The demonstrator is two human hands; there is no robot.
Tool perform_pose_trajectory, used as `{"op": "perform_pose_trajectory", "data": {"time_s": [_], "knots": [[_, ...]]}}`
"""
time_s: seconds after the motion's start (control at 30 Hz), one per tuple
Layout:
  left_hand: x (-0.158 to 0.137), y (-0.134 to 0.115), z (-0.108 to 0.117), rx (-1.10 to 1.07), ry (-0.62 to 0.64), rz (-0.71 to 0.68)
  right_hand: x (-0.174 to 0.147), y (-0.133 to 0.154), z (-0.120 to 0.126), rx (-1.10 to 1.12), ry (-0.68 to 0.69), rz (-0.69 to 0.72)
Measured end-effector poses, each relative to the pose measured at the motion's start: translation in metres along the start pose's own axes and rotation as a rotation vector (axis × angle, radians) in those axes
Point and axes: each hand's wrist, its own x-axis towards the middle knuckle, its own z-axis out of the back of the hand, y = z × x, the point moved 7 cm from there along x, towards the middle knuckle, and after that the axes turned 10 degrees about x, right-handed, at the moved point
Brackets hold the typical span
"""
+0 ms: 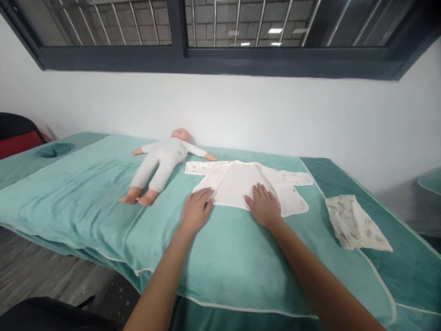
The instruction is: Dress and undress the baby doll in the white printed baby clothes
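A small white baby shirt [237, 184] lies spread open on the green cover, its patterned sleeves stretched out to both sides. My left hand [197, 209] rests on the shirt's lower left edge, fingers extended and palm down. On its lower right part lies my right hand [264, 204], flat with the fingers a little apart. Neither hand grips the cloth. To the left of the shirt, a baby doll [161, 158] in a white outfit lies on its back, head toward the wall and bare feet toward me.
Folded patterned baby clothing [356, 223] lies at the right on the green bed cover [234, 262]. Behind the bed is a white wall [241, 115] below a dark-framed barred window [220, 62]. A black and red chair back [17, 135] stands at the far left.
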Motion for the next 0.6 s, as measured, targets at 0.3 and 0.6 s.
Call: {"op": "perform_pose_trajectory", "data": {"time_s": [0.3, 0.6], "knots": [[0.02, 0.06, 0.053, 0.05, 0.149, -0.054, 0.028, 0.071, 0.01, 0.263, -0.024, 0.23], [0.065, 0.254, 0.086, 0.135, 0.081, 0.414, 0.222, 0.251, -0.021, 0.6, -0.016, 0.292]]}}
